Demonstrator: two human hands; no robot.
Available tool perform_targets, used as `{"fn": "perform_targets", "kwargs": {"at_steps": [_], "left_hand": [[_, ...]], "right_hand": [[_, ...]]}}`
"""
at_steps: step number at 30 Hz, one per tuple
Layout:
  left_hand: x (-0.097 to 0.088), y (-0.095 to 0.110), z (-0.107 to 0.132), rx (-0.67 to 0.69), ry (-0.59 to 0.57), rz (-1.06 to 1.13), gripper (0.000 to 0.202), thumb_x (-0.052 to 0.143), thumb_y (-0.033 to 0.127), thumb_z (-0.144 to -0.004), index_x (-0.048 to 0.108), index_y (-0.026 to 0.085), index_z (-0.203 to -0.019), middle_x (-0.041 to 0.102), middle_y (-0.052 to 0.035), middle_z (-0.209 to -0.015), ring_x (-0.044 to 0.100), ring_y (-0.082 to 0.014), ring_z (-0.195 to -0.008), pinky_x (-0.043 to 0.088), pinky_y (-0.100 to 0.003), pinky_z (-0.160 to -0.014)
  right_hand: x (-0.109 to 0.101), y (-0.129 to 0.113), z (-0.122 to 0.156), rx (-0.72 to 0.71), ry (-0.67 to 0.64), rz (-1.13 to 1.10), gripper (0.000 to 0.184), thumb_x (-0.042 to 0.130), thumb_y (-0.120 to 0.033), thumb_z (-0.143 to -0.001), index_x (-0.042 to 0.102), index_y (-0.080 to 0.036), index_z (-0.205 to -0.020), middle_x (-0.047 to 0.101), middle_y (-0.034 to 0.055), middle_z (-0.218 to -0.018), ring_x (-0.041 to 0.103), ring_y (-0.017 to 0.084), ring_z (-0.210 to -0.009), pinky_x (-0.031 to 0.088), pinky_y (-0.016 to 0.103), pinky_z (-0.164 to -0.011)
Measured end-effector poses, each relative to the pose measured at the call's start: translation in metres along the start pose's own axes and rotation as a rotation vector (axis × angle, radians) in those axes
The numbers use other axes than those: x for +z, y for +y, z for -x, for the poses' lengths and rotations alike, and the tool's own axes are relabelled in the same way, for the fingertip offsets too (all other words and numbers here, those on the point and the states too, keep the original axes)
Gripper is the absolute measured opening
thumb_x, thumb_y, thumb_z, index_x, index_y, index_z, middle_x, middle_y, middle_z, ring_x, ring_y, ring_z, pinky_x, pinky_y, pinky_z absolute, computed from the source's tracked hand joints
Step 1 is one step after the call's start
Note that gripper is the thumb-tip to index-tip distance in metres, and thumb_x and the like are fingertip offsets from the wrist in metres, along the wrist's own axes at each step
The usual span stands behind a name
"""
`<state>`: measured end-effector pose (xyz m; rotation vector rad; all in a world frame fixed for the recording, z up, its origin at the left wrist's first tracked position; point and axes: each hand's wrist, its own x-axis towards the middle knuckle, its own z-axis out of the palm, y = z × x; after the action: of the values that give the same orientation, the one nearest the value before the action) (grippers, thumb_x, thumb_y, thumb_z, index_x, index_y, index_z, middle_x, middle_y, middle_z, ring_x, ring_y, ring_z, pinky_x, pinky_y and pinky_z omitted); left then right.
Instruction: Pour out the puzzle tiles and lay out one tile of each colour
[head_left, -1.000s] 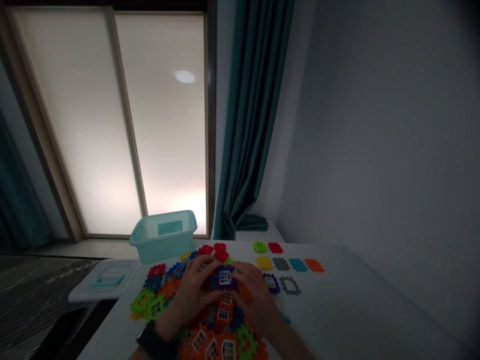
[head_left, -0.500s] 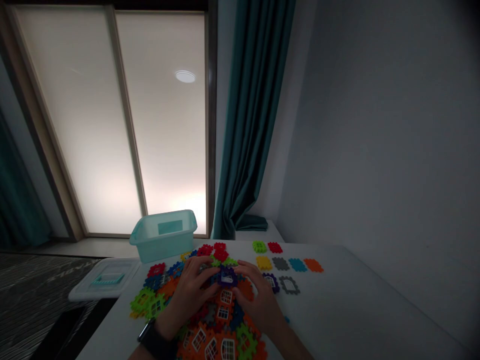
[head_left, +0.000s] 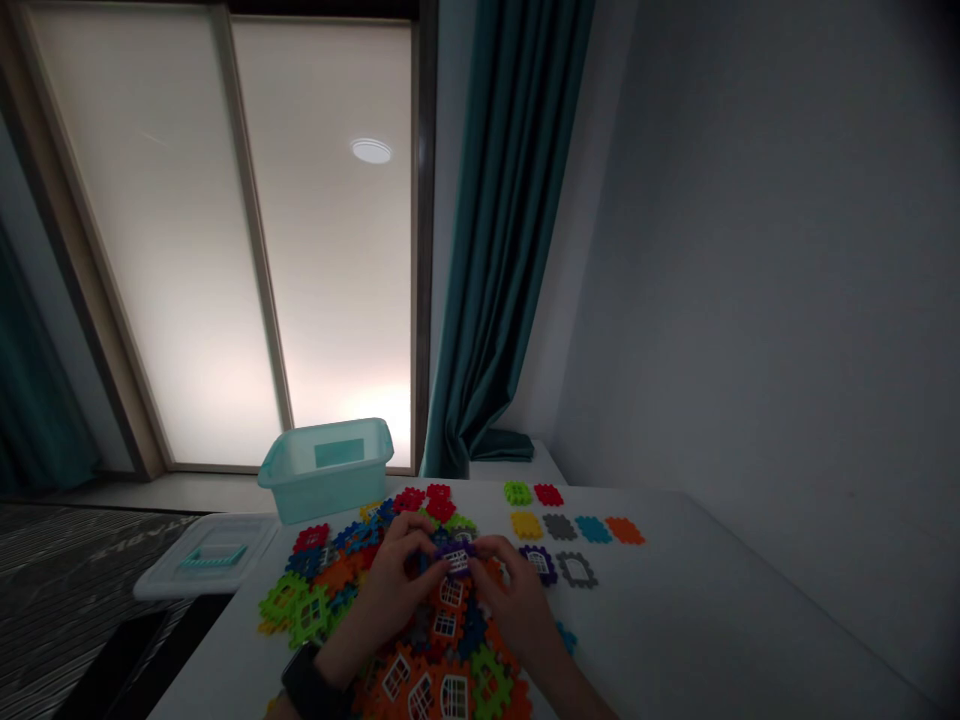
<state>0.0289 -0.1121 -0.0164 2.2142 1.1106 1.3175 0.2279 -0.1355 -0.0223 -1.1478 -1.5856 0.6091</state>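
Between my two hands is a purple interlocking building tile (head_left: 456, 558) with a white window insert, held tilted above the pile. My left hand (head_left: 401, 575) pinches its left side, thumb and fingers closed on it. On the opposite edge, the thumb and fingers of my right hand (head_left: 510, 590) are closed too. Beneath lies a heap of toothed tiles, among them orange window tiles (head_left: 452, 695) and a green tile (head_left: 489, 680). Right of my right hand lie another purple window tile (head_left: 538, 565) and a grey frame tile (head_left: 577, 570).
Behind the heap stands a teal plastic bin (head_left: 330, 480), with its clear lid (head_left: 206, 555) to the left. A yellow tile (head_left: 526, 525), a grey tile (head_left: 559, 527), a blue tile (head_left: 594, 530) and an orange tile (head_left: 625, 531) form a row on the white table (head_left: 712, 600).
The purple tile has turned in my fingers, so its white window insert shows more plainly. Both hands have shifted slightly and still hold it.
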Motion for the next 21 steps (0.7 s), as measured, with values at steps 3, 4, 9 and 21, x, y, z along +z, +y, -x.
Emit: {"fn": "perform_targets", "kwargs": {"at_steps": [3,4,9,21], "left_hand": [[0.000,-0.003,0.002,0.048,-0.080,-0.060,0.015,0.074,0.029,-0.085,0.067,0.022,-0.097,0.060,-0.0095,-0.117,0.060,-0.0271,-0.111,0.053,-0.044,-0.097],[-0.001,-0.006,0.003,0.086,-0.104,-0.098,0.031,0.077,0.031,-0.082,0.066,0.023,-0.110,0.059,-0.0102,-0.121,0.058,-0.0289,-0.115,0.052,-0.046,-0.099],[-0.003,-0.017,0.006,0.257,-0.189,-0.290,0.067,0.079,0.038,-0.081,0.051,0.033,-0.142,0.054,-0.0106,-0.135,0.051,-0.0340,-0.124,0.047,-0.055,-0.104],[-0.010,-0.025,0.001,0.181,0.022,-0.272,0.044,0.074,0.041,-0.086,0.062,0.027,-0.126,0.055,-0.0119,-0.127,0.054,-0.0329,-0.121,0.051,-0.053,-0.101]], "right_hand": [[-0.002,0.002,-0.002,-0.019,0.047,0.006,0.031,0.057,-0.049,-0.092,0.072,-0.023,-0.101,0.073,0.0086,-0.097,0.069,0.027,-0.094,0.057,0.040,-0.086],[-0.004,0.004,-0.003,-0.030,0.046,0.006,0.032,0.057,-0.049,-0.093,0.073,-0.023,-0.101,0.073,0.0088,-0.097,0.069,0.027,-0.093,0.058,0.040,-0.085],[-0.006,0.008,-0.005,-0.023,-0.044,0.012,0.031,0.055,-0.049,-0.093,0.074,-0.024,-0.099,0.072,0.0080,-0.096,0.070,0.026,-0.092,0.060,0.039,-0.081],[-0.009,0.010,0.002,-0.399,-0.084,0.304,0.034,0.055,-0.025,-0.094,0.059,-0.031,-0.128,0.060,0.0078,-0.133,0.056,0.028,-0.125,0.050,0.049,-0.105]]}}
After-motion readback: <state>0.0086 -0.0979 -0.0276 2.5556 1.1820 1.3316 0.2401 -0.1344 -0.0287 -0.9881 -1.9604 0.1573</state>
